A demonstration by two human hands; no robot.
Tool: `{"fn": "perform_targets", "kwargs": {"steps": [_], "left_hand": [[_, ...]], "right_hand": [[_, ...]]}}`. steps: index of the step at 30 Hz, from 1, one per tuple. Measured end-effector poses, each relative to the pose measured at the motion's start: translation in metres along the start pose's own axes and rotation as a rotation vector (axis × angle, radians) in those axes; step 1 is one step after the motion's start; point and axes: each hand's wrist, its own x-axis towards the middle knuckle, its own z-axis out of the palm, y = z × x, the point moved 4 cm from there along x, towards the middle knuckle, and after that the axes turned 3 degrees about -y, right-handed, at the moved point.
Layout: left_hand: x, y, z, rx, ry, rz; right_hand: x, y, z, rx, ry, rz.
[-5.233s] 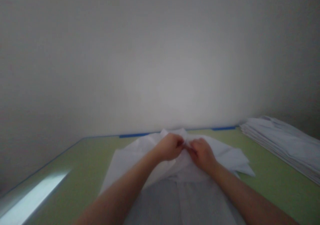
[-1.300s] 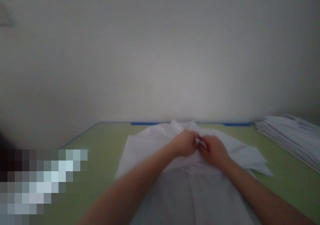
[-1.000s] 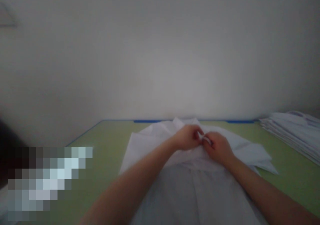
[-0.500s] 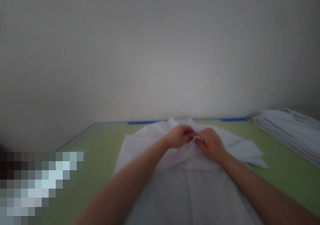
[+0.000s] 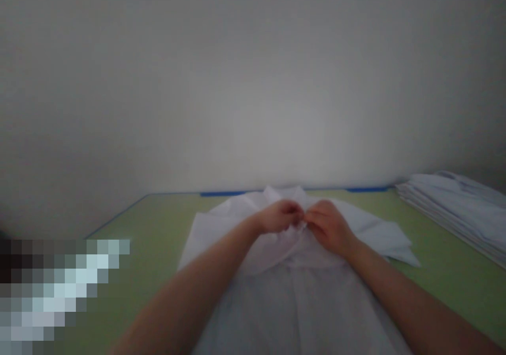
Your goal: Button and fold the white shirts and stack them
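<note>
A white shirt [image 5: 272,297] lies spread over the green tabletop, its collar end toward the wall and a seam running down its middle. Over its upper part my left hand [image 5: 280,215] is closed, fingertips pinching the shirt's edge. Close against it, my right hand [image 5: 328,226] pinches the same edge from the other side, so the fingertips nearly touch. Cloth bunches up slightly under both hands. Blur and the fingers hide whether a button is between them. A sleeve [image 5: 395,239] sticks out to the right.
A stack of folded white garments [image 5: 454,202] rests at the right back of the green table [image 5: 146,228]. Blue strips [image 5: 221,193] mark its far edge, against a grey wall [image 5: 253,81]. A pixelated patch [image 5: 59,292] covers the lower left.
My right fingertips have come in closer to my left ones. The thin white edge that showed over my right thumb is now out of sight. The shirt stays in place.
</note>
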Motion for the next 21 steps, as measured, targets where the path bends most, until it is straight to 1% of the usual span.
{"fn": "perform_targets", "kwargs": {"steps": [4,8,13,18,21], "left_hand": [[-0.003,-0.004,0.001,-0.055,-0.081,-0.018],[-0.005,-0.01,0.002,-0.112,-0.159,-0.04],[-0.009,-0.009,0.004,-0.151,-0.255,-0.074],[-0.013,-0.008,0.002,-0.217,-0.335,-0.074],[-0.014,-0.01,-0.001,-0.285,-0.325,-0.105]], "right_hand": [[0.004,-0.007,-0.004,0.034,-0.084,-0.066],[0.006,-0.013,-0.006,0.0,-0.174,-0.126],[0.008,-0.018,-0.006,-0.058,-0.215,-0.197],[0.009,-0.024,-0.006,-0.077,-0.249,-0.196],[0.008,-0.022,-0.006,-0.07,-0.21,-0.141]]}}
